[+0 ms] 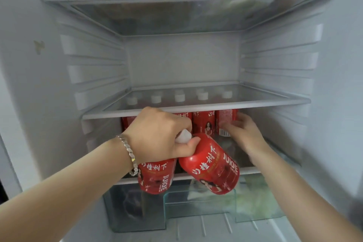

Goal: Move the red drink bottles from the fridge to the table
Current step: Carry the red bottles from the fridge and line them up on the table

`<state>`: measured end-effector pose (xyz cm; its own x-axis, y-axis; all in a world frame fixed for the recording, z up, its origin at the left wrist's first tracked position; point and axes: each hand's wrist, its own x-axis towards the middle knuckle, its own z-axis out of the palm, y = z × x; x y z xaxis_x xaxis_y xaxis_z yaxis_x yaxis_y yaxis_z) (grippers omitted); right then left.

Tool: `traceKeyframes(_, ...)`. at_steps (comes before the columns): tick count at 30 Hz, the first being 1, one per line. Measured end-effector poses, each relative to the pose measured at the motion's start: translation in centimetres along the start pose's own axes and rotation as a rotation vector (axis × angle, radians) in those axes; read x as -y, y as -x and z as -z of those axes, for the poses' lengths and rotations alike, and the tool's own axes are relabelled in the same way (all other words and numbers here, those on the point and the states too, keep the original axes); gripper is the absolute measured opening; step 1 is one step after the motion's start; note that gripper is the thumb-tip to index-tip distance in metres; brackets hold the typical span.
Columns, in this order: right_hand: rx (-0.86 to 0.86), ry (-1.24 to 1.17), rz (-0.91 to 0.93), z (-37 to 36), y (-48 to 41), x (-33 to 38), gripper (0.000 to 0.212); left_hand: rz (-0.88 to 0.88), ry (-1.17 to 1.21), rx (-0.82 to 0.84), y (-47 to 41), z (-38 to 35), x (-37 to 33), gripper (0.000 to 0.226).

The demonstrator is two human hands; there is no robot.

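Bottles (212, 167), 2, caps-up, gripped by left fingers (183, 123); right fingers (234, 126) touch upright bottle (225, 119).

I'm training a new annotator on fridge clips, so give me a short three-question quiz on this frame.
1. True or false: the left hand holds only one red bottle.
2. The right hand touches: A) a metal bowl, B) a standing red bottle, C) a drawer.
3. Fill in: white caps show through the ___ shelf.
Key: 1 false, it holds two, a left bottle and a tilted bottle; 2 B; 3 glass.
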<state>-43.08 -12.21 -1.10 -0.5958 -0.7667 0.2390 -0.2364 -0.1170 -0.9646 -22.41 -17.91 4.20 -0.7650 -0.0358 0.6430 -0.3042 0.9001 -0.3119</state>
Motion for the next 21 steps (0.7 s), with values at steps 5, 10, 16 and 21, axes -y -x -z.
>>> traceKeyframes(5,-0.164,0.154,-0.068,-1.1,-7.6,-1.9,0.087,0.034,0.009,-0.042,0.2,-0.1,0.5,0.04)
traceKeyframes(10,-0.114,0.232,-0.029,-0.6,-7.9,-2.1,0.054,0.037,-0.026,-0.058,0.0,-0.2,0.5,0.039)
traceKeyframes(16,-0.217,0.292,0.089,-1.2,-3.2,-1.7,0.077,0.026,-0.008,-0.039,0.1,-0.2,0.6,0.039)
traceKeyframes(21,-0.248,0.391,0.084,0.1,2.1,-0.9,0.078,0.013,-0.014,-0.023,0.2,-0.2,0.4,0.039)
